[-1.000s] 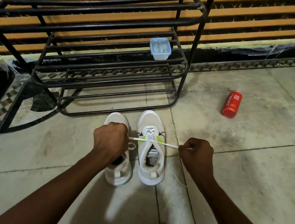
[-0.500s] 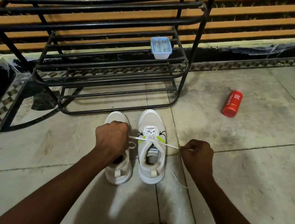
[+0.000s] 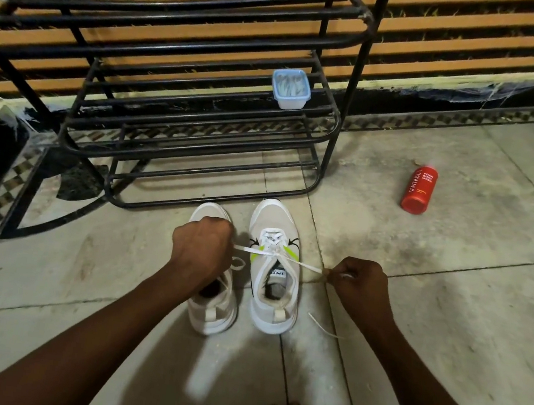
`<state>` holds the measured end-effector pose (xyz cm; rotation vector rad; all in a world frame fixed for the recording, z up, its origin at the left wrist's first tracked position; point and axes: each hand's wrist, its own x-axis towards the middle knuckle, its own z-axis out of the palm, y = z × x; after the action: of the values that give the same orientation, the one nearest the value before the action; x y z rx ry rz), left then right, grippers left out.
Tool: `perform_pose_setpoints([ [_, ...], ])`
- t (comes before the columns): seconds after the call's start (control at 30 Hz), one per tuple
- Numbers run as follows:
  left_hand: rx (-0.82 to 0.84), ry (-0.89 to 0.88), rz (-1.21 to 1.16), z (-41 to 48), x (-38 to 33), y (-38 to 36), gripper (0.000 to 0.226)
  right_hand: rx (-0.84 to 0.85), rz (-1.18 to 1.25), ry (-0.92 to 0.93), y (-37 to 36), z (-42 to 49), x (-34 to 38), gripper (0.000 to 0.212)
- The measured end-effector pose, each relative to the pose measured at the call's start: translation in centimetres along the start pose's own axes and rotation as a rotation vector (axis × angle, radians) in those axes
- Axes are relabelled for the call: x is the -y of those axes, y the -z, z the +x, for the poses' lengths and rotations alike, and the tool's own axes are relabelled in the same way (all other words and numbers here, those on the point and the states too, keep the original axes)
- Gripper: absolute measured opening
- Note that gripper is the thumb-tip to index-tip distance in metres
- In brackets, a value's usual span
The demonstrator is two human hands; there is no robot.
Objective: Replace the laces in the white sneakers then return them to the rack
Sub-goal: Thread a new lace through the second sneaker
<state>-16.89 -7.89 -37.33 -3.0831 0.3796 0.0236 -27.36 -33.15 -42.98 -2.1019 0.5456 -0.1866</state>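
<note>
The left hand has its grip clamped in a fist round one end of the white lace. The right hand pinches the other end between thumb and fingertips. The lace runs taut across the throat of the laced sneaker at frame centre.

I'd judge the threading on this shoe is done and this is the tightening pull. The next move calls for crossing the ends into a knot without letting the tension slip.

The second sneaker stands just beside it to the left, partly under the left hand; I can't tell whether it is laced. Both sit on the floor in front of the black metal rack, not yet on it.

On a rack shelf, upper centre, sits a small blue-rimmed plastic tub holding something pale that I can't make out. A red body-wash bottle lies on its side at right, well apart.
</note>
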Motion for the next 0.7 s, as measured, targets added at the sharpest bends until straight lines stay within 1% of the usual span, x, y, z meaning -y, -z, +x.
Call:
perform_pose_setpoints([
  [0.07, -0.002, 0.032, -0.211, 0.0, 0.6, 0.6, 0.013, 0.14, 0.09, 0.02, 1.0, -0.2, -0.2, 0.021],
  [0.13, 0.064, 0.041, -0.584, -0.1, 0.7, 1.5, 0.02, 0.244, 0.207, 0.055, 1.4, -0.6, 0.2, 0.017],
  [0.2, 0.131, 0.072, -0.969, -0.6, -0.2, 2.5, 0.026, 0.281, 0.323, 0.076, 1.3, -0.9, 1.2, 0.016],
  [0.23, 0.156, 0.086, -1.122, -1.0, -0.8, 2.9, 0.027, 0.302, 0.396, 0.081, 1.1, -1.0, 1.8, 0.016],
  [0.3, 0.162, 0.087, -1.3, -1.5, -2.0, 3.2, 0.028, 0.356, 0.569, 0.083, 0.6, -0.8, 3.0, 0.013],
  [0.4, 0.16, 0.082, -1.416, -2.0, -3.5, 3.2, 0.029, 0.36, 0.753, 0.033, -0.3, -0.3, 5.0, 0.013],
  [0.47, 0.118, 0.101, -1.528, -2.2, -4.2, 3.0, 0.024, 0.35, 0.883, -0.044, -0.7, 0.0, 6.1, 0.019],
  [0.53, 0.06, 0.087, -1.574, -2.3, -4.4, 2.6, 0.021, 0.327, 0.997, -0.101, -0.9, 0.3, 6.8, 0.018],
  [0.6, 0.012, 0.041, -1.522, -2.3, -4.2, 2.2, 0.019, 0.265, 0.981, -0.125, -1.3, 0.4, 7.0, 0.014],
  [0.7, -0.036, -0.025, -1.417, -2.2, -3.9, 1.6, 0.014, 0.188, 0.844, -0.06, -2.0, 0.8, 7.2, 0.008],
])
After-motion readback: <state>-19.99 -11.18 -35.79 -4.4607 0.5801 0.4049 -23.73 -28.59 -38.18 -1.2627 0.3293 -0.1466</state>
